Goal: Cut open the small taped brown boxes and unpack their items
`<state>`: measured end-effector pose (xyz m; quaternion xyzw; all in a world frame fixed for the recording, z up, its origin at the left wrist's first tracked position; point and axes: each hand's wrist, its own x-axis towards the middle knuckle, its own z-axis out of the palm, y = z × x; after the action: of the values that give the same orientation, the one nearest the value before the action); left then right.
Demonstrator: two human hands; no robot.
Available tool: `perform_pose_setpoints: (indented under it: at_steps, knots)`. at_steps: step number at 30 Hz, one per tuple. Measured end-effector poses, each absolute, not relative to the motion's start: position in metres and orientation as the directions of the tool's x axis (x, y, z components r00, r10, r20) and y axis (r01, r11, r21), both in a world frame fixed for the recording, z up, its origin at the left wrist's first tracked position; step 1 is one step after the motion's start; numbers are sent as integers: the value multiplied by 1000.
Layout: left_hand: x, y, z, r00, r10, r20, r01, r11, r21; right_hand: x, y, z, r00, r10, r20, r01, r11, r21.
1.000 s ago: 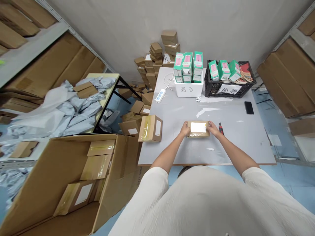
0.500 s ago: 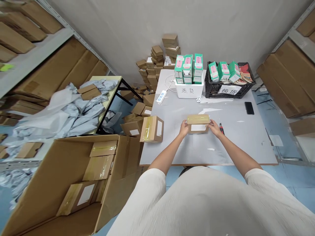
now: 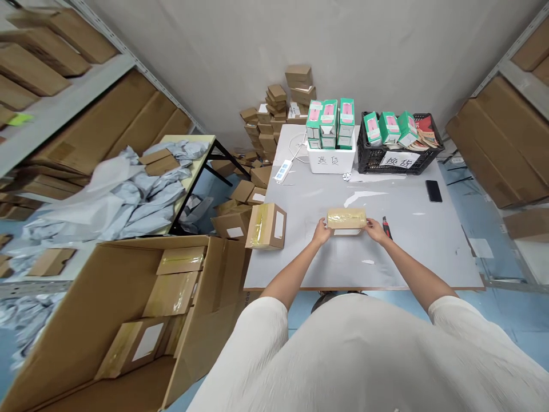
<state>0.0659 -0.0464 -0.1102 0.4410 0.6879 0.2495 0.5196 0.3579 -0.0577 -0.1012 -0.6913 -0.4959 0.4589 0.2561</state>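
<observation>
Between my two hands is a small cardboard box (image 3: 346,218) with clear yellowish tape over its top and a white label on the side facing me. My left hand (image 3: 322,231) grips its left end, and my right hand (image 3: 376,230) its right end. Just right of my right hand lies a red and black utility knife (image 3: 386,227) on the grey table (image 3: 309,263). A second taped cardboard box (image 3: 266,226) with a white label stands at the table's left edge.
A white bin (image 3: 330,161) and a black crate (image 3: 398,161) hold green boxes at the back. A phone (image 3: 433,191) lies at right, a power strip (image 3: 283,171) at left. A large open carton (image 3: 218,269) with taped boxes inside stands at lower left.
The box in my hands has tipped toward me, so more of its taped top shows and less of its label. Both hands keep hold of its ends.
</observation>
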Motion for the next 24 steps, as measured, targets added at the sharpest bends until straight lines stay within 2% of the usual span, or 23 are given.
perform_pose_setpoints:
  at_steps: [4, 9, 13, 18, 24]
  knots:
    - [71, -32, -104, -92, 876, -473, 295, 478, 827, 350, -48, -93, 89, 933, -348, 394, -354, -848]
    - [79, -21, -97, -28, 876, -482, 158, 480, 863, 339, -43, -76, 53, 920, -389, 279, -388, -878]
    - [80, -21, -89, -33, 894, -446, 65, 447, 892, 334, -44, -66, 97, 916, -390, 219, -402, -889]
    - [78, -20, -81, -44, 917, -397, 63, 399, 915, 336, -41, -64, 124, 935, -332, 196, -351, -915]
    - [78, -34, -88, -51, 904, -424, 139, 427, 894, 342, -51, -75, 202, 896, -395, 285, -439, -852]
